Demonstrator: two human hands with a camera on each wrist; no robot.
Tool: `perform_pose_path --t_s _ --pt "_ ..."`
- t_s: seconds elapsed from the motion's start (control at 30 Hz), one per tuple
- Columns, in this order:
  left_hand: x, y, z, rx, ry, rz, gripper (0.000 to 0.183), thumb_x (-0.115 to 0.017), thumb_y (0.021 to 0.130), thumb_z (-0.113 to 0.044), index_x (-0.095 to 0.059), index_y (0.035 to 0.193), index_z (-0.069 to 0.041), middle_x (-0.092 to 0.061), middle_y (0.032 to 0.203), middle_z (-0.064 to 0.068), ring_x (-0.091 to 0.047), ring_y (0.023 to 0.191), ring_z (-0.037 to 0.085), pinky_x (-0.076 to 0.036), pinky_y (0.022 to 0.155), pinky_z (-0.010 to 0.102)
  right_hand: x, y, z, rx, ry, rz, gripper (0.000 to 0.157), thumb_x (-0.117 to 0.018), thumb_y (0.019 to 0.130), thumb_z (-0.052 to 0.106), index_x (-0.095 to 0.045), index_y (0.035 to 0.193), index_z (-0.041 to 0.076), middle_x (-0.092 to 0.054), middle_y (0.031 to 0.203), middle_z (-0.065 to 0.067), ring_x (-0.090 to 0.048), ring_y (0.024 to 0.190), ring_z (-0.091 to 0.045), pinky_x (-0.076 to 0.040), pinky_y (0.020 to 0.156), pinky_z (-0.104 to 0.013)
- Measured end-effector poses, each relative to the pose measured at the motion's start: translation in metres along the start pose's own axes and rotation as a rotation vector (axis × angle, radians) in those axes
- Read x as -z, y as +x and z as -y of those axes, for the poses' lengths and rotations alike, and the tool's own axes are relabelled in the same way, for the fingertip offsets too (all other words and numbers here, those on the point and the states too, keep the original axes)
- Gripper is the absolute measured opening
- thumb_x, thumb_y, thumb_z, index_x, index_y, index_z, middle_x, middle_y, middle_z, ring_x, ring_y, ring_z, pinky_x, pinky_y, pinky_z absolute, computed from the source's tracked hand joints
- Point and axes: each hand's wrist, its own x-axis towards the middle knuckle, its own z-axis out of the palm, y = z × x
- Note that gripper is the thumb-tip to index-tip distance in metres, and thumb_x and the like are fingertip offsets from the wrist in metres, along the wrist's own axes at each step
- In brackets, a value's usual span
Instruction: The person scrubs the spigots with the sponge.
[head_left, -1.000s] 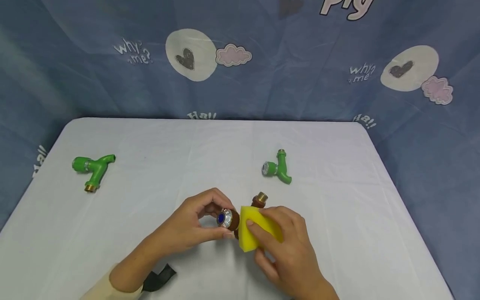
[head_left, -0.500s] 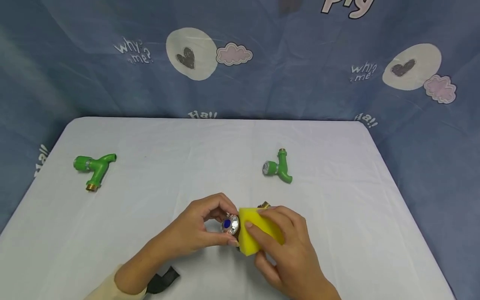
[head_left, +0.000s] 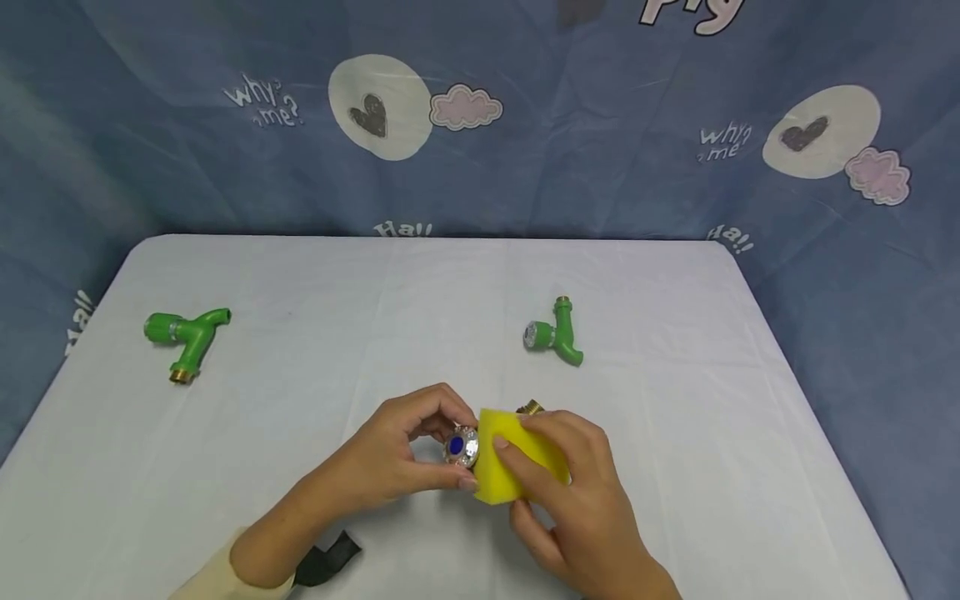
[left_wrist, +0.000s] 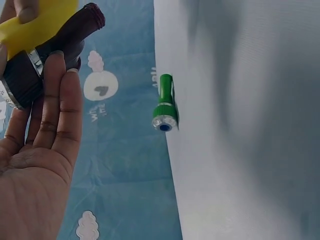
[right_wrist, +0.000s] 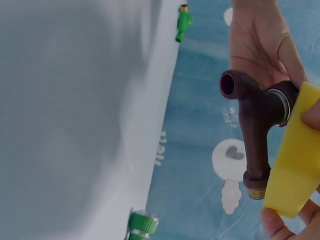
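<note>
A brown faucet (right_wrist: 256, 130) with a brass threaded end is held up off the table between both hands. My left hand (head_left: 408, 450) grips it by its knob (head_left: 461, 447), which has a silvery face and a blue centre. In my right hand (head_left: 577, 500) is a yellow sponge (head_left: 517, 458), pinched between thumb and fingers and pressed against the faucet. From the head view the sponge hides most of the faucet's body; the left wrist view shows the spout (left_wrist: 80, 27) poking out beside the left fingers.
On the white-covered table (head_left: 360, 317), a green faucet (head_left: 191, 342) lies at the left and another green faucet (head_left: 555, 333) beyond the hands. Near the left forearm is a black strap (head_left: 327, 560). A blue printed curtain (head_left: 562, 183) hangs behind.
The left hand has tilted the brown faucet, so its knob face turns more upward and the brass end sits lower behind the sponge. The sponge has shifted slightly over it.
</note>
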Motion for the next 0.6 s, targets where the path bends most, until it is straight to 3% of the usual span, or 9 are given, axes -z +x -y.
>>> perform_pose_path --t_s 0.23,0.47,0.6 --pt "0.0 -0.001 0.005 0.001 0.006 -0.009 0.037 -0.082 0.077 -0.011 -0.058 0.105 -0.012 -0.061 0.104 0.002 -0.062 0.085 0.018 -0.055 0.076 0.031 -0.002 -0.007 -0.005 -0.016 -0.082 0.054 0.035 -0.043 0.096 0.025 -0.069 0.116 0.012 -0.056 0.123 -0.018 -0.048 0.109 -0.039 -0.035 0.094 -0.045" --pt "0.003 0.0 0.021 -0.013 0.043 -0.01 0.039 -0.082 0.077 -0.022 -0.058 0.108 -0.021 -0.062 0.108 -0.003 -0.062 0.092 0.016 -0.055 0.08 0.032 0.002 0.003 -0.005 0.032 -0.013 -0.072 0.033 -0.049 0.095 0.022 -0.066 0.116 0.002 -0.056 0.118 -0.023 -0.048 0.105 -0.04 -0.035 0.102 -0.034" --pt "0.003 -0.001 0.019 -0.015 0.103 0.002 0.04 -0.081 0.078 -0.023 -0.058 0.11 -0.022 -0.061 0.11 -0.007 -0.061 0.094 0.014 -0.054 0.082 0.03 -0.002 0.004 -0.004 0.012 -0.036 -0.032 0.035 -0.047 0.096 0.023 -0.065 0.121 0.005 -0.055 0.121 -0.022 -0.048 0.108 -0.04 -0.034 0.101 -0.037"
